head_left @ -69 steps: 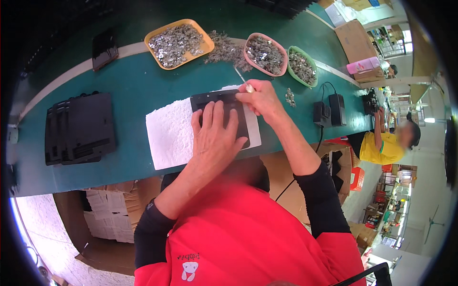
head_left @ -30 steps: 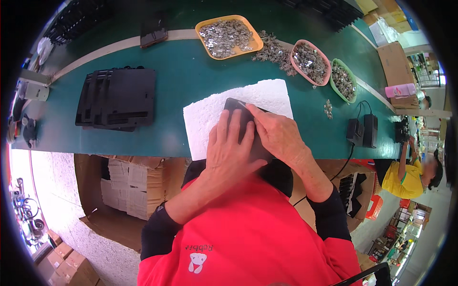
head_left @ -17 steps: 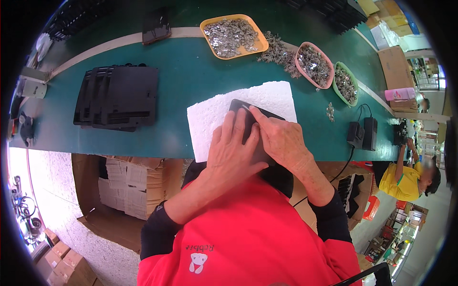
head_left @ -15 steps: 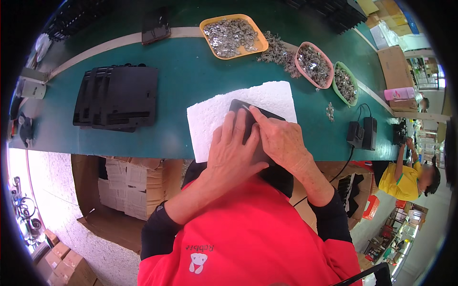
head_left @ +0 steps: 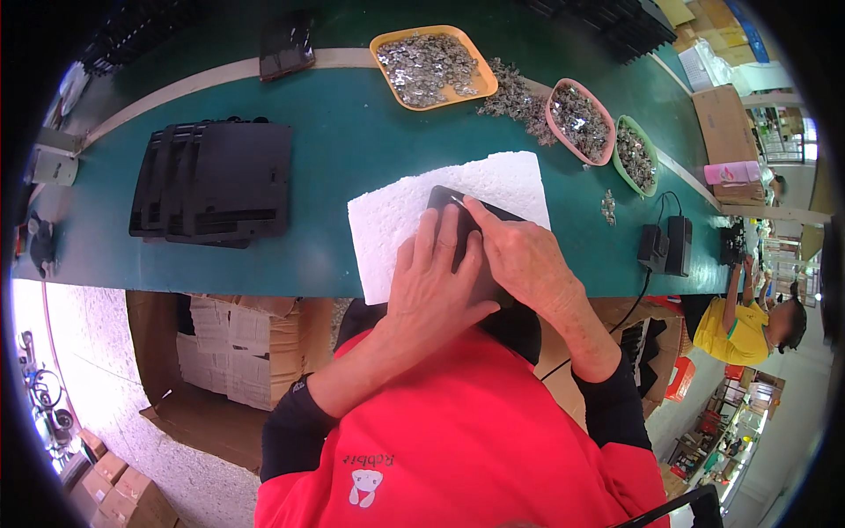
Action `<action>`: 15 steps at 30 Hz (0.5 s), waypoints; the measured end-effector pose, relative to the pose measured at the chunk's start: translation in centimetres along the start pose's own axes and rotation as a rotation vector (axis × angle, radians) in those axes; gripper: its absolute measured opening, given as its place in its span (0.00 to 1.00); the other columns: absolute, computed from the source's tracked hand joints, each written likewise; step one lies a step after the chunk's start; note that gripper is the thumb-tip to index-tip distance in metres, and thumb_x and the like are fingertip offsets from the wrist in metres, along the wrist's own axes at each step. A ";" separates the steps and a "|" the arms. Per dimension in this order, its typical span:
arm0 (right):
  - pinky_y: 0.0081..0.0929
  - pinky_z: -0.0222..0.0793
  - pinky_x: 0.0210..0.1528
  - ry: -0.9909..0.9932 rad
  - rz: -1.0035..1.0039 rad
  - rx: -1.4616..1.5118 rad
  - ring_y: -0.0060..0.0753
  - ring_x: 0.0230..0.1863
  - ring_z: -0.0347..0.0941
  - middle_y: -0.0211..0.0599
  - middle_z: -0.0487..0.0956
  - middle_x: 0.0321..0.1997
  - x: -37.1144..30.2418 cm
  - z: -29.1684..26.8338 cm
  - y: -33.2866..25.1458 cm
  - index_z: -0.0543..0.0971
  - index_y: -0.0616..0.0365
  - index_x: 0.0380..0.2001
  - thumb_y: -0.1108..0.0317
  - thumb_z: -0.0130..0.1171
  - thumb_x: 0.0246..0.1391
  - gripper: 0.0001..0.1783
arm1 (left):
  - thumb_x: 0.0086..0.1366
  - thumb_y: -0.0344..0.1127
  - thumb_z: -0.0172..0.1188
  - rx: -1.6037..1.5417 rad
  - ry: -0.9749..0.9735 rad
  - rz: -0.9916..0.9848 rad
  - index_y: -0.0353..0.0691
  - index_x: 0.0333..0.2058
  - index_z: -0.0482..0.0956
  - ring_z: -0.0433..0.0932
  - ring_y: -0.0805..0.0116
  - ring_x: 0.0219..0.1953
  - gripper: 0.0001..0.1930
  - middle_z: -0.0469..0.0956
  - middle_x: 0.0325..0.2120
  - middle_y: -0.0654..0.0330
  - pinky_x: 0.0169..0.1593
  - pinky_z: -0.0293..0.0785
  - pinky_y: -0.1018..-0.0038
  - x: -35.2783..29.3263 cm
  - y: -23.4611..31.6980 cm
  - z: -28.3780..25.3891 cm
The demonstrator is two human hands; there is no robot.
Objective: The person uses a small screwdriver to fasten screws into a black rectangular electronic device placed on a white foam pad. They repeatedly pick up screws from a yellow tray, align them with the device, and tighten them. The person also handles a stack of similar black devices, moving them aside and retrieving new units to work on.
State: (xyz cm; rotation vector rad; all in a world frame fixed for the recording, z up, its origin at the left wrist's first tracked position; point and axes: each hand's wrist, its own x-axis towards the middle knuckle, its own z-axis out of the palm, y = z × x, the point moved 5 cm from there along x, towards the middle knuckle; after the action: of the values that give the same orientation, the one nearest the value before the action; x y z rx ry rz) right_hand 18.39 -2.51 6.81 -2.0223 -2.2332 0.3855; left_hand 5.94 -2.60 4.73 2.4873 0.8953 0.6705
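A black plastic panel (head_left: 464, 231) lies tilted on a white foam block (head_left: 385, 231) at the table's front edge, mostly covered by my hands. My left hand (head_left: 437, 275) rests flat on the panel, fingers spread, pressing it down. From the right, my right hand (head_left: 531, 267) reaches over the panel, its index finger stretched to the far left corner and the other fingers curled under. A small light sliver shows at that fingertip, too small to name. My right thumb is hidden.
Farther back, yellow (head_left: 480, 85), pink (head_left: 607, 145) and green (head_left: 652, 187) trays hold small metal pieces, with a loose pile (head_left: 518, 107) between. Stacked black panels (head_left: 233, 180) lie left. Black power adapters (head_left: 666, 246) sit right. A person in yellow (head_left: 739, 330) works at far right.
The whole view has shifted slightly. Both hands keep nearly the same place on the panel, with only slight finger movement.
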 end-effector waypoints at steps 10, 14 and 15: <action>0.38 0.69 0.23 0.079 0.012 -0.027 0.44 0.22 0.74 0.40 0.75 0.23 -0.6 0.9 0.1 0.67 0.53 0.62 0.72 0.52 0.56 0.29 | 0.40 0.54 0.73 0.002 -0.026 -0.011 0.34 0.54 0.69 0.56 0.41 0.62 0.44 0.58 0.60 0.39 0.54 0.63 0.54 0.0 -0.1 0.0; 0.33 0.67 0.19 0.084 -0.047 -0.173 0.37 0.18 0.72 0.35 0.72 0.21 -0.6 1.1 -0.1 0.66 0.54 0.63 0.70 0.54 0.54 0.31 | 0.41 0.54 0.73 0.004 -0.028 -0.007 0.34 0.54 0.68 0.56 0.40 0.62 0.44 0.58 0.60 0.39 0.53 0.63 0.55 0.0 -0.2 0.1; 0.31 0.67 0.18 0.077 -0.069 -0.218 0.35 0.17 0.71 0.34 0.70 0.20 -0.6 1.2 -0.1 0.65 0.54 0.64 0.70 0.54 0.53 0.32 | 0.41 0.54 0.73 0.007 -0.032 -0.010 0.34 0.54 0.68 0.56 0.40 0.62 0.44 0.58 0.60 0.39 0.53 0.63 0.55 0.0 -0.1 0.1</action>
State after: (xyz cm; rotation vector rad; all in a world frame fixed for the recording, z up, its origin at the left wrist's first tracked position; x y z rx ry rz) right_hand 18.09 -3.24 5.72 -2.0116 -2.3811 0.0578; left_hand 5.96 -2.55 4.56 2.4902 0.8994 0.6232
